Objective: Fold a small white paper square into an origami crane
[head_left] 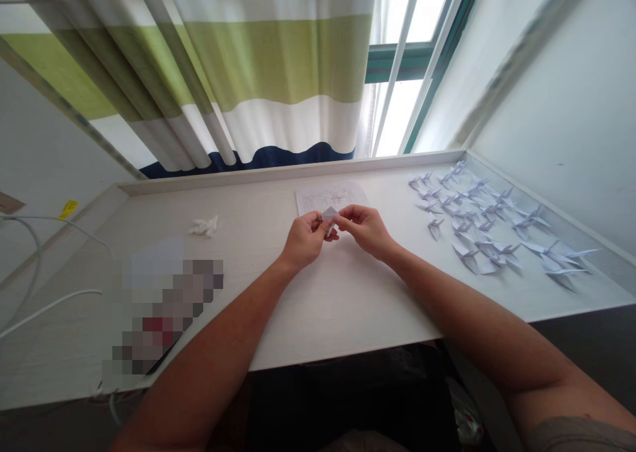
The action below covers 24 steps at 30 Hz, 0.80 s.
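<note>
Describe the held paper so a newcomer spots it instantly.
Below the striped curtain is a white desk. Near its middle, the left hand and right hand hold a small folded paper before a flat sheet. Unlike the sheet, it comes to a point.

Home-like room, white desk (348, 313), curtain (278, 61) (green-banded), window (417, 56)

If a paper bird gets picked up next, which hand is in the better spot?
Probably the right hand: the paper birds lie on its side, and the left hand is farther from them. Both hands are at the folded paper, though.
</note>
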Each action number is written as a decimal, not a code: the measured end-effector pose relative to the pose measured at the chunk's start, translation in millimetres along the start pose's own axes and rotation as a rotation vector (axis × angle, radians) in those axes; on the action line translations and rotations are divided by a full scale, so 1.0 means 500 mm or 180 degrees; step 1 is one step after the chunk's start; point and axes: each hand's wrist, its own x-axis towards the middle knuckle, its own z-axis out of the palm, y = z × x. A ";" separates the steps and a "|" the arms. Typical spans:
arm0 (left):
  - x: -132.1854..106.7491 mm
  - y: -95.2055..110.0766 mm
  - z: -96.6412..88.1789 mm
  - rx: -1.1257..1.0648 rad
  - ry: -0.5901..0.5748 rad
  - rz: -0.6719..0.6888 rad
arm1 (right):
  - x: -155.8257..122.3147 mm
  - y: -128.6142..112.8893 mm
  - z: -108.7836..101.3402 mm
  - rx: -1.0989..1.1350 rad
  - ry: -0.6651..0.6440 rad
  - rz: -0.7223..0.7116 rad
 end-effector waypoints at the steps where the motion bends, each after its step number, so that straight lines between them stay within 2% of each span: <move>1: 0.000 0.001 0.001 -0.0010 0.0015 0.0024 | -0.001 0.000 0.002 0.0052 -0.0091 -0.0002; 3: -0.001 0.002 0.001 -0.0036 0.0015 0.0054 | -0.001 0.001 0.003 0.0161 -0.0253 0.0010; 6: -0.002 0.000 0.000 -0.0051 0.0004 0.0064 | 0.000 0.004 0.003 0.0235 -0.0278 0.0024; 10: -0.003 -0.002 -0.002 -0.0125 0.0069 -0.0121 | 0.002 0.010 0.002 0.0159 -0.0381 0.0038; 14: -0.005 0.000 -0.003 -0.0258 0.0134 -0.0267 | 0.005 0.010 0.002 -0.0044 -0.0376 -0.0073; 24: 0.000 -0.006 -0.001 -0.0238 0.0088 -0.0265 | 0.001 -0.001 0.001 -0.0191 -0.0393 -0.0109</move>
